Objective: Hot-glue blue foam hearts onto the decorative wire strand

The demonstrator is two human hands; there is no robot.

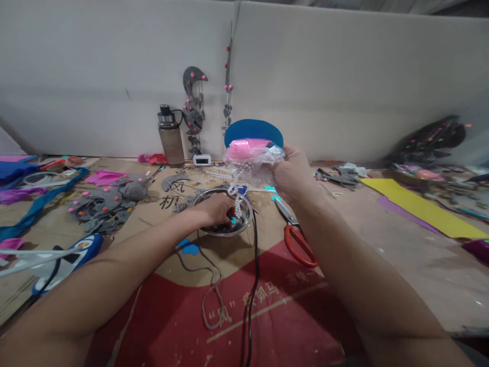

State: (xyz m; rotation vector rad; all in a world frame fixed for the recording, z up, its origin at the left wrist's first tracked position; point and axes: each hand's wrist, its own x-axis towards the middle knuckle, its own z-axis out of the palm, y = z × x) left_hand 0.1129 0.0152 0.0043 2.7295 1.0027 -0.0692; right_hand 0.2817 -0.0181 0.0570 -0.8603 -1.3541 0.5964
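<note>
My right hand (292, 171) is raised above the table and closed on a clear plastic bag (254, 155) that holds something pink and strings of pearl beads. A bead strand (239, 201) hangs from the bag down into a shallow metal bowl (202, 198). My left hand (216, 209) reaches into that bowl, fingers curled down inside it; what they touch is hidden. Behind the bag stands a blue round foam piece (254, 128).
Red-handled scissors (296, 237) lie right of the bowl. A black cable (252, 275) and grey cord (212, 295) run toward me. Grey felt pieces with pink beads (101, 206) lie left, a bottle (170, 137) at the back, yellow sheet (420, 206) right.
</note>
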